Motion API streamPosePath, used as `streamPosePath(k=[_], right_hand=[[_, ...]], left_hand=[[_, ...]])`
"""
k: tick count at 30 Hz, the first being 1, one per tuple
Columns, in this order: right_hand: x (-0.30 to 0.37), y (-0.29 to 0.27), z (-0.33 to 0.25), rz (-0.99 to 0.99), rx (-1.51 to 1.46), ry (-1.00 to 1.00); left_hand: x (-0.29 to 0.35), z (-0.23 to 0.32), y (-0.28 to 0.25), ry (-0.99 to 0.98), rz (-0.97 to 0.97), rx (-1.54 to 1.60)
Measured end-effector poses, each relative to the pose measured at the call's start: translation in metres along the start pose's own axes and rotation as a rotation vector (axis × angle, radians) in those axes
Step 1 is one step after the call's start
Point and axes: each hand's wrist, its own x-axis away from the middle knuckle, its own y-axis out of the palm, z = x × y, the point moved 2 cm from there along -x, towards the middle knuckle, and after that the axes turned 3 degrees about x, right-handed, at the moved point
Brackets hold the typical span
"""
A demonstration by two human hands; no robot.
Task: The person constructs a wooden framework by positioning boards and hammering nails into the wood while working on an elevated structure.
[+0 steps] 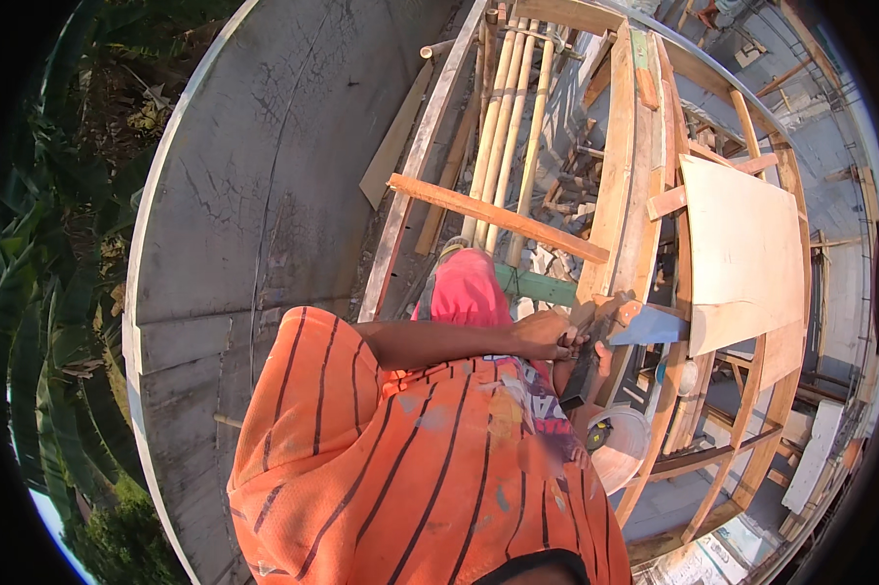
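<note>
My left hand reaches across my body with its fingers curled. It touches the upper part of a dark, straight-sided bar, but what it pinches is too small to make out. My right hand is wrapped round the bar from the other side, partly hidden behind it. Just beyond both hands, a tool with an orange-brown handle and a flat blue blade, like a handsaw, lies against the timber frame.
A white bucket with a yellow-black tape measure hangs beside my right arm. A plywood sheet covers part of the frame. A crosspiece and bamboo poles lie ahead, above rubble. A grey wall runs along the left.
</note>
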Motion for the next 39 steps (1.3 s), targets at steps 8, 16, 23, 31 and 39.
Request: streamPosePath(k=[8, 16, 23, 31, 39], right_hand=[[-0.009, -0.001, 0.005, -0.104, 0.031, 0.141], [-0.014, 0.048, 0.013, -0.171, 0.174, 0.294], [-0.037, 0.005, -0.017, 0.074, 0.127, 0.429], [-0.036, 0.005, -0.054, 0.326, 0.543, 0.391], [-0.031, -0.004, -0.056, 0.517, 0.504, 0.409]], left_hand=[[0.007, 0.026, 0.001, -0.124, -0.046, -0.483], [0.027, 0.011, -0.024, -0.143, 0.26, -0.379], [0.08, -0.09, -0.122, -0.423, 0.856, 0.456], [0.125, -0.225, -0.23, -0.709, 1.13, 0.784], [0.042, -0.27, -0.276, -0.679, 1.155, 0.904]])
